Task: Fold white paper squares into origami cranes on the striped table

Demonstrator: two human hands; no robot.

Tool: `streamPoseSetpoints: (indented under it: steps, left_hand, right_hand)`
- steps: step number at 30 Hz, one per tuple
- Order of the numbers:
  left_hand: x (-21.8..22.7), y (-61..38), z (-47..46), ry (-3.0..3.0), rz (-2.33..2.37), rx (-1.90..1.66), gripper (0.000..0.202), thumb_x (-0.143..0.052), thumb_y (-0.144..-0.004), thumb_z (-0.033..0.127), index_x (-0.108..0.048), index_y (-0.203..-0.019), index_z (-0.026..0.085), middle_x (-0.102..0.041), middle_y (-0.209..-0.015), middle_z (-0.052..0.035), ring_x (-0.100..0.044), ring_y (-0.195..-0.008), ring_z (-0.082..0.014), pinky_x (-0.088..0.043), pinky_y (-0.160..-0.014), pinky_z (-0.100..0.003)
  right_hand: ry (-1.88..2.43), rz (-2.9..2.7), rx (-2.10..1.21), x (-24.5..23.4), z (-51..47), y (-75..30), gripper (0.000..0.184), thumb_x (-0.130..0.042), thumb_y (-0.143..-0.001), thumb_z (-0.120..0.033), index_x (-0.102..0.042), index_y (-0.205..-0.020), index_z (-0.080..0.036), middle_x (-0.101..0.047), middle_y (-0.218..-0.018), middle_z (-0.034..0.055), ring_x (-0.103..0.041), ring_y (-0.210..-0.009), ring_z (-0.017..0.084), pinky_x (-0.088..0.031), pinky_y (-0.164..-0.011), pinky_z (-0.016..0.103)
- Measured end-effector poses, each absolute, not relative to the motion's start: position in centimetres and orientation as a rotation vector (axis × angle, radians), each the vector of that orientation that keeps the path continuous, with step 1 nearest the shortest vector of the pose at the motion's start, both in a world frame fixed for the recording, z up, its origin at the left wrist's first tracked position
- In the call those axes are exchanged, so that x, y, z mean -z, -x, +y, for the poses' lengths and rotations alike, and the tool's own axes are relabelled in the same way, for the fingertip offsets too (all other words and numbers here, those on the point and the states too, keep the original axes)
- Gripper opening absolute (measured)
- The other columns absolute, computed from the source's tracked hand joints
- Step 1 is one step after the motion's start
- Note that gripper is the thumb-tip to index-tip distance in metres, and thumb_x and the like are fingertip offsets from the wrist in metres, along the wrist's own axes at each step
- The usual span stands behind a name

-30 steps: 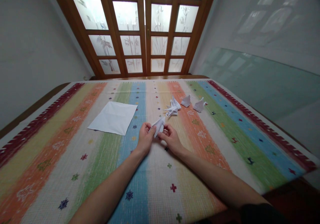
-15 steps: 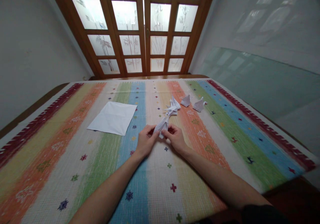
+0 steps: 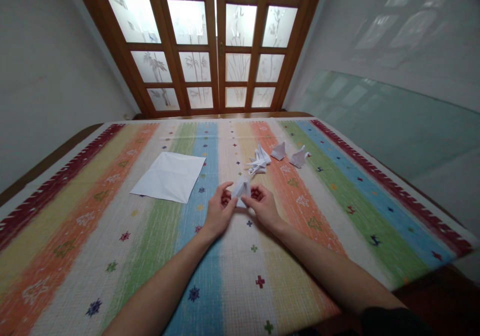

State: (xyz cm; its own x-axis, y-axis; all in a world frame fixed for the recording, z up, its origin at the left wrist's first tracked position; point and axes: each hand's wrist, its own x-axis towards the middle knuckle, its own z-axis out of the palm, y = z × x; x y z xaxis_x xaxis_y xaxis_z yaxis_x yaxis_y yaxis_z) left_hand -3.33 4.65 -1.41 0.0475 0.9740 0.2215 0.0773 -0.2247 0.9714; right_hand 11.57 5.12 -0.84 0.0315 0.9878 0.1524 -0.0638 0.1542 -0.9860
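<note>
Left hand (image 3: 219, 210) and right hand (image 3: 263, 207) pinch a small folded white paper (image 3: 240, 190) between them, thumbs on the near side. Spiky paper cluster (image 3: 260, 161) sits just beyond; two folded paper pieces (image 3: 298, 158) farther right. Creased white sheet (image 3: 169, 177) lies flat, off left. All over a striped tablecloth (image 3: 240, 276). I see wooden glass-paned doors (image 3: 219, 95) behind.

Dim w/ bright bkgd panes (image 3: 187, 22)

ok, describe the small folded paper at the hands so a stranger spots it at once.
On the striped tablecloth, find the left hand and right hand, close together near the middle. Between them is the small folded paper. Unlike the big white sheet to its left and the folded pieces beyond, it alone is held.
</note>
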Motion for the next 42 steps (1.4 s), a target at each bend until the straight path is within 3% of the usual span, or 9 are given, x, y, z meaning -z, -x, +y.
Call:
streamPoseSetpoints:
  steps: [8,14,16,18,22,35,37,39,42]
  left_hand:
    - [1.1,3.8,4.8,-1.617,1.053,-1.275,0.021,-0.056,-0.078,0.019,-0.068,-0.095,0.017,-0.058,-0.111,-0.0098,-0.059,-0.091,-0.0180,-0.049,-0.075,-0.030]
    - [0.6,3.8,4.5,-1.688,1.015,-1.120,0.024,-0.050,-0.081,0.021,-0.068,-0.066,0.016,-0.063,-0.115,-0.0083,-0.058,-0.108,-0.0225,-0.043,-0.095,-0.036]
    - [0.7,3.5,4.4,-1.641,1.029,-1.129,0.014,-0.058,-0.077,0.025,-0.066,-0.070,0.016,-0.066,-0.108,-0.0078,-0.061,-0.100,-0.0209,-0.046,-0.090,-0.033]
    - [0.9,3.1,4.3,-1.556,1.059,-1.133,0.010,-0.065,-0.072,0.024,-0.066,-0.078,0.016,-0.069,-0.092,-0.0048,-0.064,-0.079,-0.0159,-0.050,-0.075,-0.027]
    - [1.2,2.7,4.2,-1.383,1.122,-1.123,0.014,-0.060,-0.075,0.026,-0.066,-0.083,0.016,-0.066,-0.068,0.0006,-0.052,-0.045,-0.0074,-0.042,-0.046,-0.019]
    - [1.2,3.2,4.4,-1.273,1.172,-1.194,0.026,-0.060,-0.079,0.036,-0.067,-0.090,0.014,-0.063,-0.058,0.0010,-0.050,-0.041,-0.0075,-0.039,-0.041,-0.018]
    - [1.4,3.4,4.6,-1.275,1.164,-1.289,0.032,-0.060,-0.080,0.041,-0.066,-0.097,0.014,-0.066,-0.068,-0.0018,-0.055,-0.049,-0.0090,-0.043,-0.047,-0.020]
    - [1.6,3.5,4.8,-1.316,1.107,-1.386,0.044,-0.064,-0.078,0.046,-0.062,-0.110,0.016,-0.070,-0.091,-0.0078,-0.062,-0.066,-0.0123,-0.049,-0.059,-0.023]
    - [1.9,3.5,4.9,-1.473,0.977,-1.419,0.071,-0.071,-0.071,0.052,-0.050,-0.130,0.019,-0.060,-0.125,-0.0151,-0.062,-0.098,-0.0211,-0.051,-0.080,-0.033]
  right_hand:
    - [1.055,-1.241,-1.108,1.0,5.2,-11.7,0.023,-0.065,-0.076,-0.043,-0.067,-0.078,-0.020,-0.063,-0.065,-0.0007,-0.053,-0.054,0.014,-0.046,-0.052,0.026]
    - [1.069,-1.053,-0.999,1.5,5.9,-11.9,0.024,-0.070,-0.071,-0.040,-0.064,-0.082,-0.019,-0.066,-0.071,0.0010,-0.058,-0.062,0.015,-0.048,-0.057,0.027]
    - [1.066,-1.001,-0.948,1.7,6.1,-12.0,0.024,-0.071,-0.069,-0.038,-0.064,-0.081,-0.019,-0.066,-0.072,0.0013,-0.059,-0.064,0.016,-0.049,-0.059,0.028]
    - [1.072,-0.947,-0.898,1.8,6.5,-12.3,0.022,-0.070,-0.070,-0.037,-0.062,-0.079,-0.019,-0.064,-0.070,0.0004,-0.058,-0.063,0.015,-0.048,-0.059,0.027]
    - [1.066,-0.817,-0.838,2.0,7.3,-13.0,0.021,-0.070,-0.069,-0.035,-0.059,-0.077,-0.018,-0.060,-0.069,-0.0012,-0.057,-0.063,0.014,-0.048,-0.059,0.027]
    - [0.977,-0.585,-0.911,2.6,9.4,-14.9,0.030,-0.077,-0.059,-0.033,-0.057,-0.076,-0.020,-0.063,-0.070,-0.0028,-0.055,-0.060,0.012,-0.045,-0.058,0.025]
    - [0.968,-0.633,-1.020,2.5,9.2,-14.9,0.031,-0.079,-0.058,-0.033,-0.058,-0.076,-0.020,-0.064,-0.070,-0.0027,-0.056,-0.059,0.012,-0.046,-0.058,0.026]
    - [0.953,-0.744,-1.146,2.1,8.6,-14.4,0.030,-0.080,-0.059,-0.034,-0.061,-0.078,-0.021,-0.065,-0.071,-0.0021,-0.057,-0.060,0.013,-0.047,-0.059,0.027]
    - [0.907,-0.919,-1.287,1.7,7.3,-13.3,0.024,-0.079,-0.062,-0.033,-0.065,-0.078,-0.021,-0.067,-0.073,-0.0010,-0.059,-0.063,0.014,-0.049,-0.061,0.027]
